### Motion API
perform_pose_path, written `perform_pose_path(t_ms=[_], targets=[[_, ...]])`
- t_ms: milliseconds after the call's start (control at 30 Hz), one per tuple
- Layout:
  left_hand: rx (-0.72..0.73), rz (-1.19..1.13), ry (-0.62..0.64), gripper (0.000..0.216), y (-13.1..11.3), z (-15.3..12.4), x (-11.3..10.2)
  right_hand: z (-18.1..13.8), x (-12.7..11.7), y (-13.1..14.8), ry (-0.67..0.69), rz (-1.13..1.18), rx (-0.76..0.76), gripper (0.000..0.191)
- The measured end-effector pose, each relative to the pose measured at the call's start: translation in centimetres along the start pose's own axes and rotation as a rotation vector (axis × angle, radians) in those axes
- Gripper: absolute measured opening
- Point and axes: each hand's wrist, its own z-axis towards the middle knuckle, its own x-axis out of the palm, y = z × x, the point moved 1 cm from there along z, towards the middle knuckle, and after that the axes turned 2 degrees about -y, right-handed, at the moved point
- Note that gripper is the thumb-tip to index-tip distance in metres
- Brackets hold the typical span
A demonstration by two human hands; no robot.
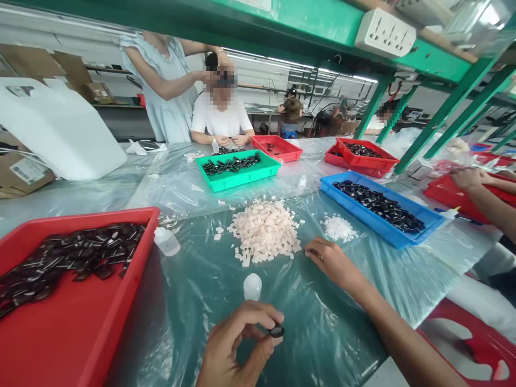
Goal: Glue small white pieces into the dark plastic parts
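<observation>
My left hand (242,344) pinches a small black oval part with a pale centre (277,331) between thumb and fingers, low in the middle of the view. Just beyond that hand stands a small white bottle (252,287). To the right, my right hand (328,260) rests low over the table with its fingers drawn together. Its fingertips are at the right edge of a heap of small cream-coloured pieces (266,228); whether they grip one is too small to make out. A smaller heap of white bits (339,227) lies beyond this hand.
A red tray (133,290) of black parts is on the left, beside a squeeze bottle (166,241). Blue (387,231) and green (245,177) trays hold more. A co-worker (221,115) sits opposite; another person's hand (470,177) is at right. A green shelf beam (282,32) crosses overhead.
</observation>
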Motion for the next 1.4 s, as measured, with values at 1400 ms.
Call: perform_pose_path(t_ms=[1400], targets=[[-0.135, 0.002, -0.119, 0.031, 0.0, -1.9, 0.4, -9.4, 8.5, 16.9, -0.380, 0.810, 0.020, 0.011]])
